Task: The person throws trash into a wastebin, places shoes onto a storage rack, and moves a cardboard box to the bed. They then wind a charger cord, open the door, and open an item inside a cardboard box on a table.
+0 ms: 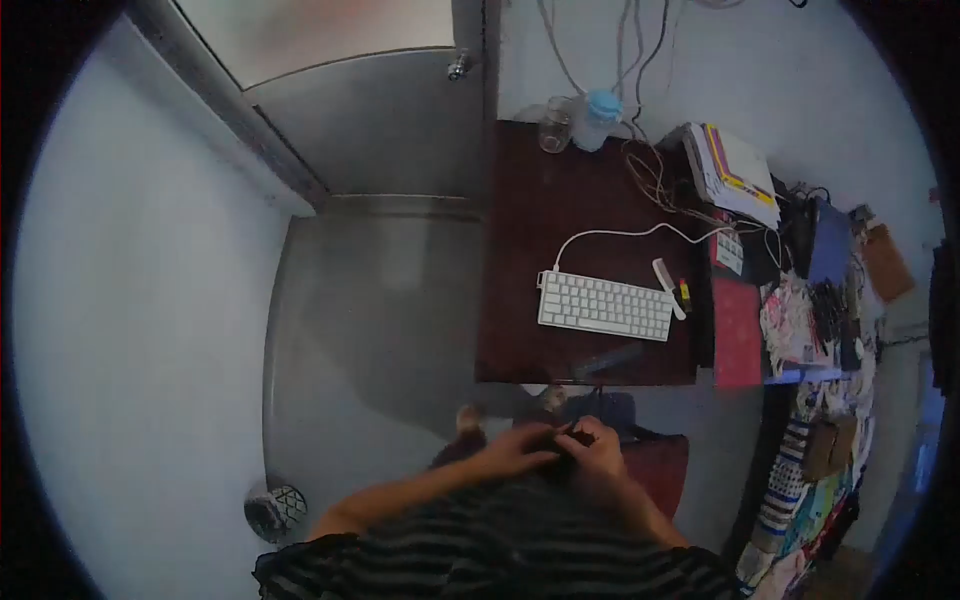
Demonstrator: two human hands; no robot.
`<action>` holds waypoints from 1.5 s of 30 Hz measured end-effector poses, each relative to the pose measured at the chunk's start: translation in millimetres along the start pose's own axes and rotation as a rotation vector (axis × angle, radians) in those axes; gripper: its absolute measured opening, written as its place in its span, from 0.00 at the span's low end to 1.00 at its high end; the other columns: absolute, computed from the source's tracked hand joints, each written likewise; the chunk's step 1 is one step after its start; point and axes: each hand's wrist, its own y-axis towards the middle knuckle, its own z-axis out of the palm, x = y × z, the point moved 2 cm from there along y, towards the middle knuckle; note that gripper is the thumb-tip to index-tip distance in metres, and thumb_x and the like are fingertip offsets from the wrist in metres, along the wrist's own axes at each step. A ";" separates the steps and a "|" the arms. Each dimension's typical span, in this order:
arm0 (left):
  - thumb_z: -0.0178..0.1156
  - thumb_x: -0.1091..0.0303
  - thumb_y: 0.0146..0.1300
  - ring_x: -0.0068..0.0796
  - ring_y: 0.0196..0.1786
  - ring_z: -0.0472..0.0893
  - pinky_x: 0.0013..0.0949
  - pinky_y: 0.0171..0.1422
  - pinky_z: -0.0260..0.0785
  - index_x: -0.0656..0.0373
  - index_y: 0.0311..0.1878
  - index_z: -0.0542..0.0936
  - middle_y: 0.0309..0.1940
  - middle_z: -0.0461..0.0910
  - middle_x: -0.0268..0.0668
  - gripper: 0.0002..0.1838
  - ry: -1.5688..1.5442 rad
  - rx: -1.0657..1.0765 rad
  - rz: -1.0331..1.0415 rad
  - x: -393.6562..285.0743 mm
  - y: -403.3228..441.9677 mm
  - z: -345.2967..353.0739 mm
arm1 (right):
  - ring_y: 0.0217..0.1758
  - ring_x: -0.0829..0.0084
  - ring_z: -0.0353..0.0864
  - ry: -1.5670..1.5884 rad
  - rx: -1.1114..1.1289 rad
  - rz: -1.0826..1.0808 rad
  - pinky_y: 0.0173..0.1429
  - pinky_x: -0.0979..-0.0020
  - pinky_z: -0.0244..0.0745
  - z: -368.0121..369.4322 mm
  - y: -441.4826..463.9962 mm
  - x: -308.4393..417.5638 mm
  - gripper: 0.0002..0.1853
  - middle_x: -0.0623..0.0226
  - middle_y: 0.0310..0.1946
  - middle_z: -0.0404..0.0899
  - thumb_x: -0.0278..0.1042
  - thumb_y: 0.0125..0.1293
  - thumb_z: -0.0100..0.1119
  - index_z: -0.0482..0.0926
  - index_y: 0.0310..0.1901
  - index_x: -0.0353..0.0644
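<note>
My left hand (520, 449) and my right hand (594, 446) meet in front of my striped dark shirt, just below the desk's front edge. Between their fingers is something small and dark, too unclear to name. The fingers of both hands are bent around it. On the dark brown desk (515, 350) beyond them lies a white keyboard (605, 305) with a white cable running from its back left corner. A white comb-like object (668, 288) rests at the keyboard's right end, beside a small yellow and red item (685, 292).
A glass jar (554, 128) and a blue-lidded container (596, 120) stand at the desk's back. Papers (735, 180), a red book (738, 330) and cluttered items line the right. A red seat (655, 472) is beside my right arm; a patterned bin (276, 512) stands lower left.
</note>
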 end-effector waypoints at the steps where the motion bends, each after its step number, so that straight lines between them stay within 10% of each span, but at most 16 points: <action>1: 0.60 0.65 0.57 0.21 0.49 0.69 0.26 0.54 0.62 0.60 0.55 0.66 0.47 0.71 0.34 0.24 0.006 0.004 -0.006 -0.9 -1.6 -2.8 | 0.29 0.72 0.75 -0.021 -0.024 -0.030 0.34 0.73 0.68 3.9 -2.4 -0.7 0.10 0.64 0.26 0.75 0.31 0.46 0.67 0.76 0.26 0.36; 27: 0.62 0.60 0.53 0.29 0.40 0.74 0.30 0.45 0.66 0.61 0.49 0.69 0.38 0.75 0.40 0.23 0.092 0.178 -0.060 -11.5 38.8 -41.1 | 0.28 0.76 0.75 0.007 -0.244 0.136 0.33 0.75 0.68 15.2 16.4 -3.1 0.08 0.64 0.25 0.76 0.30 0.46 0.66 0.77 0.24 0.36; 45: 0.61 0.53 0.53 0.36 0.53 0.71 0.32 0.55 0.63 0.65 0.55 0.65 0.50 0.71 0.47 0.33 0.245 0.632 -0.120 -19.8 3.9 -206.4 | 0.26 0.66 0.74 -0.027 -0.653 0.264 0.32 0.70 0.68 178.7 42.8 74.5 0.13 0.60 0.24 0.74 0.34 0.48 0.66 0.75 0.28 0.34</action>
